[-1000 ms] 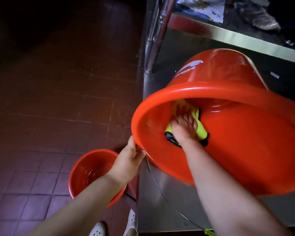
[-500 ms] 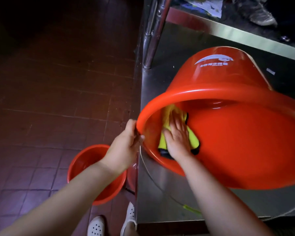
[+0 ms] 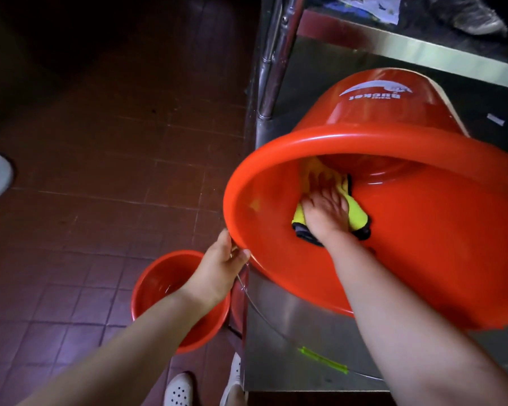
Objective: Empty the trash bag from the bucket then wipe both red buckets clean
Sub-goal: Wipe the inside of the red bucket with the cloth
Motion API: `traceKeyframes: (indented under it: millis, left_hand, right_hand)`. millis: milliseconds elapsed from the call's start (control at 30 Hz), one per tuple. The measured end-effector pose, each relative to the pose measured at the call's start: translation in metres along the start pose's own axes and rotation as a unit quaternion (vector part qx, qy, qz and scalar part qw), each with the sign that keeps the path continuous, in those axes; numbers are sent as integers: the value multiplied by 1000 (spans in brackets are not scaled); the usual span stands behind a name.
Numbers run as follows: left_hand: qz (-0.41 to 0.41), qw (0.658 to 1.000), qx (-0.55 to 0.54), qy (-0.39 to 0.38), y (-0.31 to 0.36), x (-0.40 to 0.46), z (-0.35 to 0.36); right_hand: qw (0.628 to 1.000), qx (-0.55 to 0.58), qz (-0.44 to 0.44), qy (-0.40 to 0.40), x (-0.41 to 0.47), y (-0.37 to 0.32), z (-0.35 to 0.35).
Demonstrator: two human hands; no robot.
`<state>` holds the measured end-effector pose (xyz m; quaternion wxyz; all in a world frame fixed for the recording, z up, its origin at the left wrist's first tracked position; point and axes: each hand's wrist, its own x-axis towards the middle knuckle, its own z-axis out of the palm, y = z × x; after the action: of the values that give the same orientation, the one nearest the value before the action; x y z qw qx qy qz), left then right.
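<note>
On the counter: big bucket point(image 3: 423, 230) lies tipped on its side on the steel counter point(image 3: 320, 332), mouth toward the person, near rim jutting past the counter's left edge.
Left hand point(image 3: 220, 268): fingers curled round the rim's lowest left point, just off the counter edge.
Right hand point(image 3: 326, 212): inside the bucket, fingers spread flat, pressing a yellow cloth point(image 3: 357, 219) on the left inner wall.
Floor point(image 3: 100, 171): small bucket point(image 3: 165, 276) stands upright by the counter's corner, under the left forearm; open tile stretches away to the left.
Handle point(image 3: 323, 360): wire bail with a green grip lies on the counter near its front edge.
</note>
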<state>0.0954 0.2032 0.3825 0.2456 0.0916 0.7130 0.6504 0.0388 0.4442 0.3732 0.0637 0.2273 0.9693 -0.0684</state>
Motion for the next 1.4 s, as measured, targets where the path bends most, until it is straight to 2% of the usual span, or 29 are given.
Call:
traceKeyframes:
  millis: [167, 300, 433, 600, 700, 767, 833, 967, 1033, 1133, 1267, 1400]
  left_hand:
    - [19, 999, -22, 29, 2, -1, 5]
    - [39, 999, -13, 29, 3, -2, 8]
    - [68, 997, 2, 35, 21, 4, -3]
    - [122, 987, 85, 63, 56, 9, -31]
    - [126, 988, 53, 67, 64, 10, -34]
    - [101, 991, -24, 79, 59, 7, -30]
    - [41, 991, -90, 86, 44, 1, -22]
    - [-52, 984, -150, 75, 18, -12, -4]
    - [-59, 979, -177, 80, 14, -12, -1]
    - [-53, 977, -187, 88, 13, -10, 1]
    - [-34, 982, -152, 109, 17, -11, 4]
    - [2, 984, -122, 131, 33, -7, -1]
  right_hand:
    - [996, 59, -54, 45, -91, -32, 19]
    - [991, 96, -93, 15, -139, -39, 23]
    - [995, 59, -76, 0, -104, -20, 17]
    - [999, -9, -32, -20, -21, 11, -1]
    - [998, -37, 3, -49, 14, 24, -7]
    - [998, -54, -1, -35, 22, 26, -3]
    - [998, -54, -13, -13, 23, 24, -1]
    - [1000, -21, -2, -13, 8, 12, 1]
    - [1000, 2, -1, 5, -18, 0, 6]
    - [998, 30, -45, 36, -76, -25, 17]
    - [993, 77, -90, 20, -143, -48, 23]
    - [993, 88, -76, -10, -122, -33, 20]
